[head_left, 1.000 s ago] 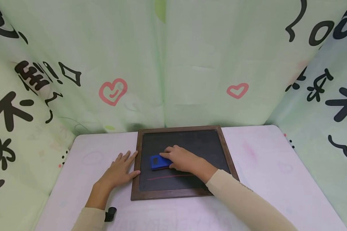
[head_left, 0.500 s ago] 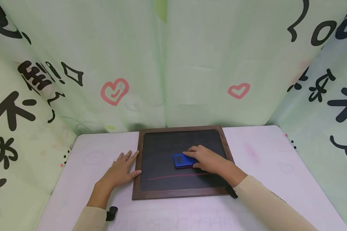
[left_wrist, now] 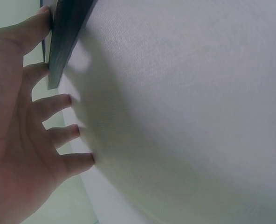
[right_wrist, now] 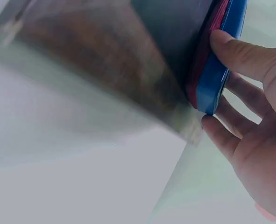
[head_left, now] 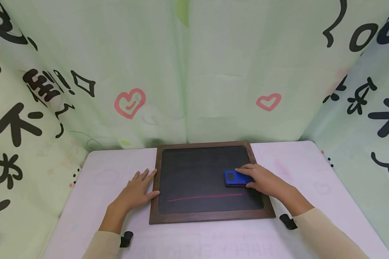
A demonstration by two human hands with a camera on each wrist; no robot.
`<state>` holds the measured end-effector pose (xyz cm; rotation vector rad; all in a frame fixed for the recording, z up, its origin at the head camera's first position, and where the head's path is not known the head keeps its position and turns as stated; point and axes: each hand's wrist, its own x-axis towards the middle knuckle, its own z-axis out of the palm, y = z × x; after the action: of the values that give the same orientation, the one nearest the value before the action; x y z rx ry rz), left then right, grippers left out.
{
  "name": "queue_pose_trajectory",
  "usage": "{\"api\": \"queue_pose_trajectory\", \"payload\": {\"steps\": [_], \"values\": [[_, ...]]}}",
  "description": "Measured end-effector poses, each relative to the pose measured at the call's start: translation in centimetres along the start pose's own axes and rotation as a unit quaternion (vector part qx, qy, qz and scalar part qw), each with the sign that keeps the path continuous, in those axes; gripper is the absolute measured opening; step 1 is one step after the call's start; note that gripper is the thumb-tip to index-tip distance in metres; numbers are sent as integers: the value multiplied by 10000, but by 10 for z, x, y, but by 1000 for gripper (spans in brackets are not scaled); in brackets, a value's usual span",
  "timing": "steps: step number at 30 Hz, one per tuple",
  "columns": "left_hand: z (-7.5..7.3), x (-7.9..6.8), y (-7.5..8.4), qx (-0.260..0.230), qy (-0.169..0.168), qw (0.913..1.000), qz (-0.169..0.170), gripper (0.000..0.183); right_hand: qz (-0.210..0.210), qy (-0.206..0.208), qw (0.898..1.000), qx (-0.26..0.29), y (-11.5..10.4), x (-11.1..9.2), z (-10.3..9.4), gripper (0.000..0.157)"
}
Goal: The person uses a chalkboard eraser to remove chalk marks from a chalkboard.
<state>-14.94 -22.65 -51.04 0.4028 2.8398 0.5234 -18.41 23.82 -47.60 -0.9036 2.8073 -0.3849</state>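
Blue eraser (head_left: 235, 178) is on the right part of the blackboard (head_left: 194, 171), pad side toward it, above the right end of a red line (head_left: 205, 197) that runs across the lower part. Right hand (head_left: 266, 182) has it pinched, thumb on one long side, fingers on the other. Left hand (head_left: 133, 196) has fingers spread, thumb and index finger against the left side of the wooden frame (head_left: 210, 216), other fingertips apparently on the white surface (head_left: 314, 176). Green printed curtain (head_left: 220, 64) behind. Reads as mid-wipe: upper area looks dark, line unerased. Next move probably calls for bringing the eraser down onto the line, pad flat, left hand bracing the frame.
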Motion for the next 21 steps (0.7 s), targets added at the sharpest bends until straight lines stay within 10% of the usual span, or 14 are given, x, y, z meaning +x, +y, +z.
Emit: {"api": "queue_pose_trajectory", "payload": {"steps": [21], "values": [[1, 1, 1, 25, 39, 10000, 2, 80, -124, -7, 9998, -176, -9, 9, 4, 59]]}}
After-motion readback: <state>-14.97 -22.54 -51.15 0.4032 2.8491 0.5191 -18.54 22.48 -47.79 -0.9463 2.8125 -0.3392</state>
